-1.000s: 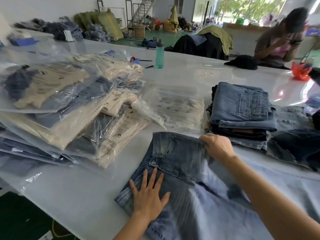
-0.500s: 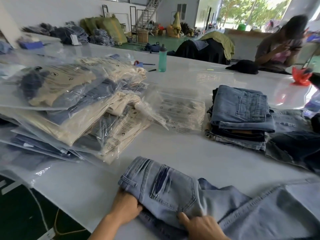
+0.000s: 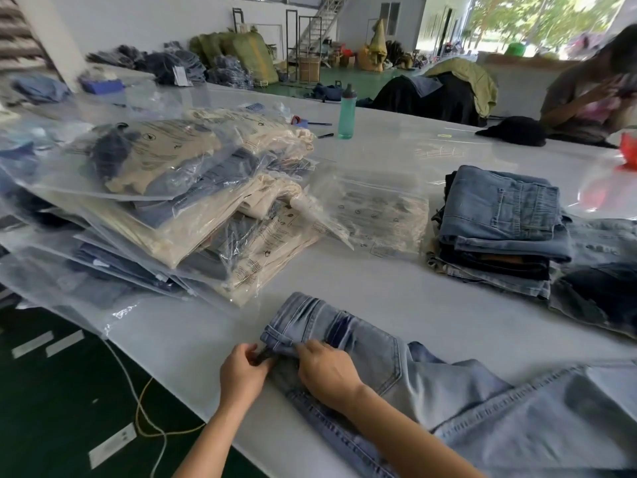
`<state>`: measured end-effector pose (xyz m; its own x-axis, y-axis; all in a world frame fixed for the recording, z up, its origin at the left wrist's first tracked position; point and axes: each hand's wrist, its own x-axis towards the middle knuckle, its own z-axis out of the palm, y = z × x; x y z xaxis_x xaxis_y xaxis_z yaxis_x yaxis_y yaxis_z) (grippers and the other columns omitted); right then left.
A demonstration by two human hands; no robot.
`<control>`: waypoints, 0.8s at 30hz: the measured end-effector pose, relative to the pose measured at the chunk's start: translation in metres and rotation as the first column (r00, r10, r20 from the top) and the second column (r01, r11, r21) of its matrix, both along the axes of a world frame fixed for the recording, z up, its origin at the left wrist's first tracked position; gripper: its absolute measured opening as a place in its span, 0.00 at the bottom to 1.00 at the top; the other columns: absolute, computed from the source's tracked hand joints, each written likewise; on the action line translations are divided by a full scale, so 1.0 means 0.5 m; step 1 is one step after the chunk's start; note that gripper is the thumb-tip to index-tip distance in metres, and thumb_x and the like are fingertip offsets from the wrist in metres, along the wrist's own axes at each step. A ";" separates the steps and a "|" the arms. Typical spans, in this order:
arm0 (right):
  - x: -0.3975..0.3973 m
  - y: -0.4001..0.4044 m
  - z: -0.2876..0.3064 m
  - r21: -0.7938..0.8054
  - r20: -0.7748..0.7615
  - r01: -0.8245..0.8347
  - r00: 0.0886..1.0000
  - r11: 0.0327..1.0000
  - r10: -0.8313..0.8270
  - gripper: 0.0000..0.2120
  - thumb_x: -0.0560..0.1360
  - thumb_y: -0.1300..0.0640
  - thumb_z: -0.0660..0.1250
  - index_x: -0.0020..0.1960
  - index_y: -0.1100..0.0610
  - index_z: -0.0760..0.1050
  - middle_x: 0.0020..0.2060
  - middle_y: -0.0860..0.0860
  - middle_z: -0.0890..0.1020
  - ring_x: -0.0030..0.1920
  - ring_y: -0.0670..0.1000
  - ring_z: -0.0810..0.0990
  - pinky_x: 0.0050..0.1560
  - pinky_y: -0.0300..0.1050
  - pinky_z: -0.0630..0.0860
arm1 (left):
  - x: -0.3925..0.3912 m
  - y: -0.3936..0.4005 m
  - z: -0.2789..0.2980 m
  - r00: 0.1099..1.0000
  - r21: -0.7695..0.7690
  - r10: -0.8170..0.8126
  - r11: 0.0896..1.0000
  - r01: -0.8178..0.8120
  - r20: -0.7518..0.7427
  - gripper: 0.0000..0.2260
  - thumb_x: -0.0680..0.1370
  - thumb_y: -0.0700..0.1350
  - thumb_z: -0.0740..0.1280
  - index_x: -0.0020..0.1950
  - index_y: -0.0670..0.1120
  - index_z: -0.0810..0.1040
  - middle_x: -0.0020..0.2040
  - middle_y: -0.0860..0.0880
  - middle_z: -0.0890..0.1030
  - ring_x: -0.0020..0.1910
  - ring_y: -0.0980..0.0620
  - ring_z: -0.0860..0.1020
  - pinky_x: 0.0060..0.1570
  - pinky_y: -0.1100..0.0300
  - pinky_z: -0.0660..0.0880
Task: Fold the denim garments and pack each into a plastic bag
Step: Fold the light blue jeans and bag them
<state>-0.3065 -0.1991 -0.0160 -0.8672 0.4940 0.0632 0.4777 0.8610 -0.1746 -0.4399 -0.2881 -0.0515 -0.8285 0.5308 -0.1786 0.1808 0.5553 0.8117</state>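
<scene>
Head view. Jeans [image 3: 372, 353]: lying folded lengthwise at the near edge of the white table [image 3: 396, 281]; looking soft, fairly heavy, best held at the stiff waistband. Left hand [image 3: 243, 369] and right hand [image 3: 324, 365] are both pinching that waistband corner. Bagged garments [image 3: 165, 201] are piling up left; a folded stack [image 3: 499, 229] is waiting right in an open warehouse room.

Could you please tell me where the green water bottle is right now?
In the head view the bottle stands upright on the far side of the white table, behind the pile of packed bags, with a pen beside its base.
</scene>
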 end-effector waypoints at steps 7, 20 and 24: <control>0.003 -0.042 -0.007 -0.107 0.042 -0.032 0.998 0.994 0.036 0.17 0.80 0.60 0.53 0.68 0.62 0.64 0.54 0.64 0.78 0.49 0.65 0.79 0.40 0.55 0.70 | -0.020 -0.017 -0.005 0.977 0.091 0.054 0.993 -0.074 0.205 0.09 0.73 0.35 0.70 0.53 0.37 0.82 0.46 0.42 0.82 0.50 0.43 0.80 0.51 0.55 0.75; 0.120 -0.093 -0.010 0.057 0.129 -0.072 0.990 0.996 0.064 0.22 0.59 0.43 0.72 0.53 0.43 0.79 0.38 0.45 0.79 0.34 0.48 0.79 0.29 0.38 0.70 | 0.000 0.047 0.037 0.979 0.013 -0.080 0.997 0.079 0.190 0.18 0.72 0.54 0.73 0.30 0.43 0.76 0.20 0.51 0.73 0.26 0.48 0.72 0.28 0.59 0.65; 0.273 -0.027 -0.006 0.120 0.086 0.073 0.993 0.990 -0.083 0.22 0.58 0.31 0.67 0.40 0.47 0.81 0.31 0.42 0.79 0.33 0.46 0.79 0.34 0.42 0.74 | -0.033 0.045 0.087 0.983 0.158 -0.105 0.979 0.128 -0.150 0.11 0.74 0.47 0.72 0.35 0.44 0.78 0.31 0.46 0.80 0.36 0.44 0.79 0.35 0.56 0.70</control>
